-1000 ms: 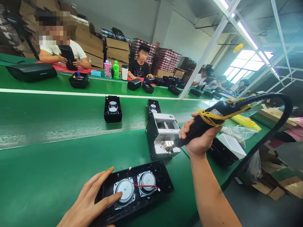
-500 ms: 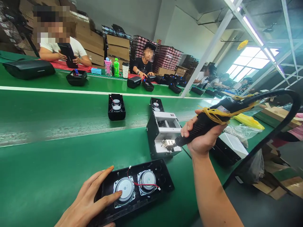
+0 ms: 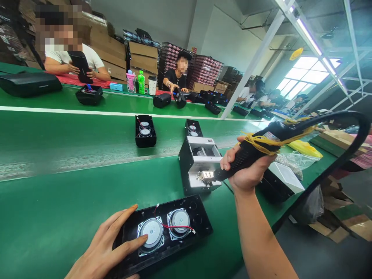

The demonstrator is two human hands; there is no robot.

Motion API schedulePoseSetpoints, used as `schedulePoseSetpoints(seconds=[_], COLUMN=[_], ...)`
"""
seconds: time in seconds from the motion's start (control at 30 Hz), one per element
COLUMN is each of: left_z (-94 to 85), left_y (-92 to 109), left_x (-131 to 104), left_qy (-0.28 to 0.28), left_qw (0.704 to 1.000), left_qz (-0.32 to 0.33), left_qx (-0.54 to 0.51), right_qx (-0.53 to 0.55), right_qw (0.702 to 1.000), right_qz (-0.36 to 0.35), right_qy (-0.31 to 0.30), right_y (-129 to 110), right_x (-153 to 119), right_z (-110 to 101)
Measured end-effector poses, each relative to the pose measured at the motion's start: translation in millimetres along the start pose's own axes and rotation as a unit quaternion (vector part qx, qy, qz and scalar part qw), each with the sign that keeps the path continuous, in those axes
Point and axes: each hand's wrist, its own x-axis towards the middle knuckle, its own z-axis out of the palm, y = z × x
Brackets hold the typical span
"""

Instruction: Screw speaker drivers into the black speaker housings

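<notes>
My right hand [image 3: 247, 164] is wrapped around a black electric screwdriver [image 3: 252, 149] with yellow cord tied about it. Its tip meets the metal pickup block on the front of a screw feeder [image 3: 205, 159]. Below lies a black speaker housing [image 3: 200, 217] with two round speaker drivers, one of them a silver driver [image 3: 152, 232] at left. Red wires [image 3: 174, 226] with white plugs run across the drivers. My left hand [image 3: 107, 240] spans the housing's left end and grips it, one fingertip on the left driver, another at the far edge.
Two more housings stand beyond, one housing [image 3: 145, 131] on the belt and another behind the feeder. A black-and-white box [image 3: 281, 180] sits right of my forearm. The screwdriver's thick cable [image 3: 360, 131] loops down at right. Two people work across the bench among black cases.
The housing on the belt has shifted slightly right. Across the bench, a person has lifted a black case upright. Both my hands keep nearly the same pose.
</notes>
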Motion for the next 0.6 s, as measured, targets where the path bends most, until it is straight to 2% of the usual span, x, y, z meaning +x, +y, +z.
schedulePoseSetpoints(seconds=[0.1,0.3,0.47,0.6], left_z=[0.4,0.3,-1.4,-1.8], left_y=[0.0,-4.2,1.4,1.2], left_x=[-0.8,-1.8,0.2,-0.4], left_qy=[0.0,-0.012,-0.004,-0.012], left_qw=[1.0,1.0,1.0,1.0], left_qz=[-0.012,0.019,-0.017,0.008], left_qx=[-0.001,0.015,-0.001,-0.001], right_qx=[0.007,0.015,0.011,0.013], right_qw=[1.0,1.0,1.0,1.0], right_qz=[0.005,0.001,0.007,0.018], right_qy=[0.004,-0.001,-0.01,-0.02], right_y=[1.5,2.7,3.2,1.4], right_x=[-0.8,-1.2,-3.5,-6.5], right_z=[0.0,1.2,2.3,-0.2])
